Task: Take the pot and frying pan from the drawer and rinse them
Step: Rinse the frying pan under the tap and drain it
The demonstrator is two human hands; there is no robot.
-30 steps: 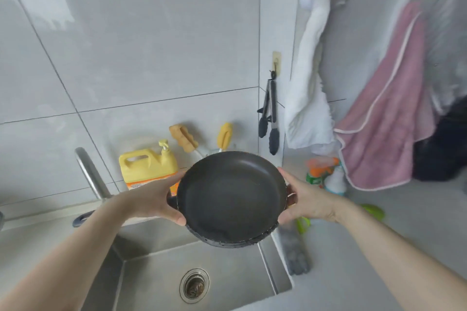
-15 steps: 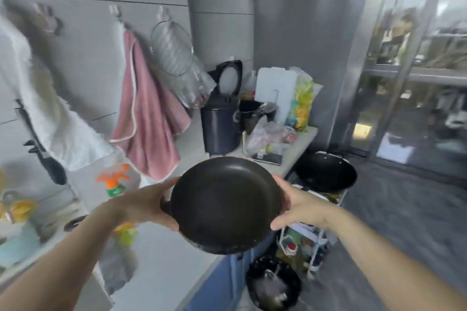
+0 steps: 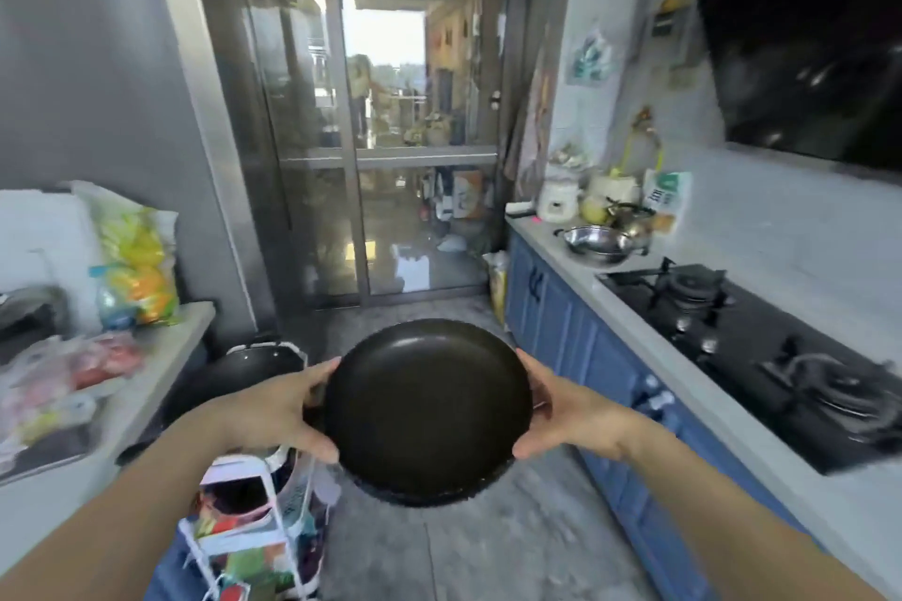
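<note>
Now left hand [image 3: 266,410] and right hand [image 3: 571,410] grip frying pan [image 3: 427,405] rim.

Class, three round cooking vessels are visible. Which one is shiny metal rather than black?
The steel bowl-shaped pot on the right counter, beyond the stove. The held frying pan and the wok are black.

A black stove [image 3: 761,347] sat on the white counter [image 3: 634,327] at the right of the frame, above blue cupboards [image 3: 561,322]. A shiny metal bowl [image 3: 593,245] stood behind the stove. A glass door [image 3: 390,161] filled the upper middle. A yellow bag [image 3: 134,259] leaned at the left, with a white cart [image 3: 254,527] at the lower left.
</note>
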